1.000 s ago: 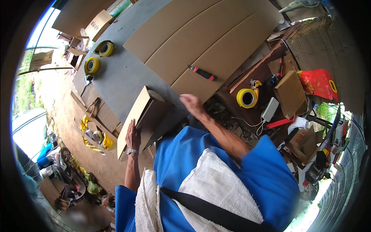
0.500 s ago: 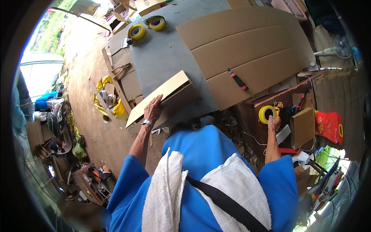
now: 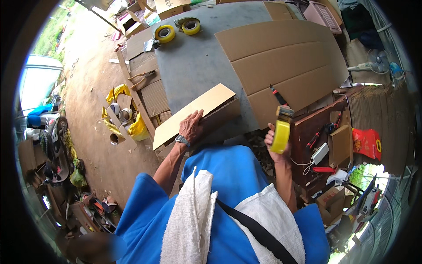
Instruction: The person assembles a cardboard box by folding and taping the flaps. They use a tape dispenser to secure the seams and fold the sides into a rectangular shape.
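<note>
Grey table at upper centre, cardboard sheet at upper right.
From my end, the box [image 3: 206,102] sits mid-frame; the tape [image 3: 281,137], right of centre, is gripped in the right hand [image 3: 279,157]. The left hand [image 3: 191,126] lies open on the box; I'd press evenly there, fingers spread, so its edges stay square.

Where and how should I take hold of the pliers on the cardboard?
Probably by both handles, from above: the pliers lie on the cardboard with their handles spread leftward and their dark head toward the table, so closing across the handles should gather them. The left hand is nearer, but rests on the carton.
</note>
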`<state>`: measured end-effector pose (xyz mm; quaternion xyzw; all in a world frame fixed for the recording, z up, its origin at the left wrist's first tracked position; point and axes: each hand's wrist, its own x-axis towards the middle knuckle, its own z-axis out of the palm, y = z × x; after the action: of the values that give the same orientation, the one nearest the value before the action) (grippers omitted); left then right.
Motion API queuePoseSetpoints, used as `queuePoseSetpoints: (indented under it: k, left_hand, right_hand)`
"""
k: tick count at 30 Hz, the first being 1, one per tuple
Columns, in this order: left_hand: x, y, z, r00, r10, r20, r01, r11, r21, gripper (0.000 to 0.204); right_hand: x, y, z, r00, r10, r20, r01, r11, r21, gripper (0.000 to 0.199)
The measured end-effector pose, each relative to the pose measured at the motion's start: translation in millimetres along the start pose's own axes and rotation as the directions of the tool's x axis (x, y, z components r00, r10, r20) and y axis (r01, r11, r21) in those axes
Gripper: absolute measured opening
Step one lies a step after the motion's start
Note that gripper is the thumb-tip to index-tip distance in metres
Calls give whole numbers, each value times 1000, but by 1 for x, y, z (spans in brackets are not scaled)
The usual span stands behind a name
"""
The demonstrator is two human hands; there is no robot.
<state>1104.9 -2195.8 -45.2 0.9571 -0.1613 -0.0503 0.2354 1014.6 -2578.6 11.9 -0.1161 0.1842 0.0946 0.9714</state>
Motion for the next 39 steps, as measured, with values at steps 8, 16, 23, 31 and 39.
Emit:
queuePoseSetpoints:
  k: [8,16,23,31,39]
  left_hand:
    - [19,5,-21,996,-20,92,22,1000,-15,58]
    - [64,-19,-22,915,-15,403,333,591,-734,85]
    - [103,-5,-26,862,110,495,500,-16,-866,53]
    - [125,-14,9,800,180,573,599,-169,-783,20]
    - [171,-27,43,819,-214,533,508,-164,-846,18]
  right_hand:
    - [12,32,97,997,-39,60,44,997,-71,52]
    - [83,60,73,978,193,74,-134,866,-482,39]
    - [104,77,107,986,146,-83,-129,342,-931,54]
    - [101,84,123,999,18,-43,-43,1,-999,74]
    - [90,57,142,963,-32,-266,-264,55,-963,73]
